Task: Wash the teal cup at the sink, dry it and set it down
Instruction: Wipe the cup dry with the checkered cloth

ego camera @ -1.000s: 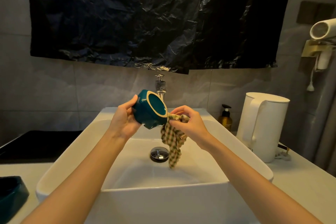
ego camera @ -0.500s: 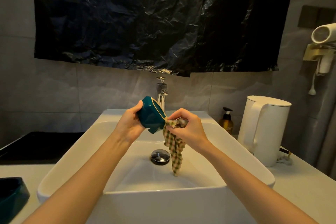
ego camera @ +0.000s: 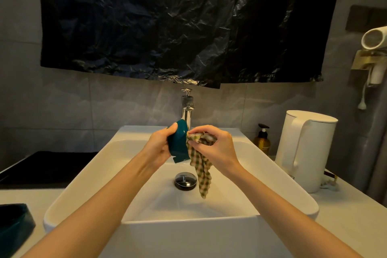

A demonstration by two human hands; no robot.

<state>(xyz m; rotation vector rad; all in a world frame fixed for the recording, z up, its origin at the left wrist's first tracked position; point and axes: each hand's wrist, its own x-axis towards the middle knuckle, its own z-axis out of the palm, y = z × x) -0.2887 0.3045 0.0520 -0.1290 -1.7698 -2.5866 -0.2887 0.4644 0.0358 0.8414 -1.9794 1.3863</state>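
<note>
My left hand (ego camera: 159, 148) grips the teal cup (ego camera: 178, 142) over the white sink (ego camera: 83, 178), with the cup tipped on its side and its mouth turned to the right. My right hand (ego camera: 216, 148) pinches a checked cloth (ego camera: 200, 165) bunched against the cup's mouth. The rest of the cloth hangs down over the drain plug (ego camera: 185, 180). The cup's inside is hidden by the cloth and my right hand. No water runs from the chrome tap (ego camera: 187, 111) behind the cup.
A white kettle (ego camera: 303, 148) and an amber pump bottle (ego camera: 262, 141) stand on the counter to the right. A dark teal dish (ego camera: 12, 226) sits at the left counter edge, a black surface (ego camera: 46, 165) behind it. A hair dryer (ego camera: 374, 40) hangs on the right wall.
The cup has turned so that its mouth faces further right and away from me. My right hand has moved the cloth up against the rim. The view has tilted up a little.
</note>
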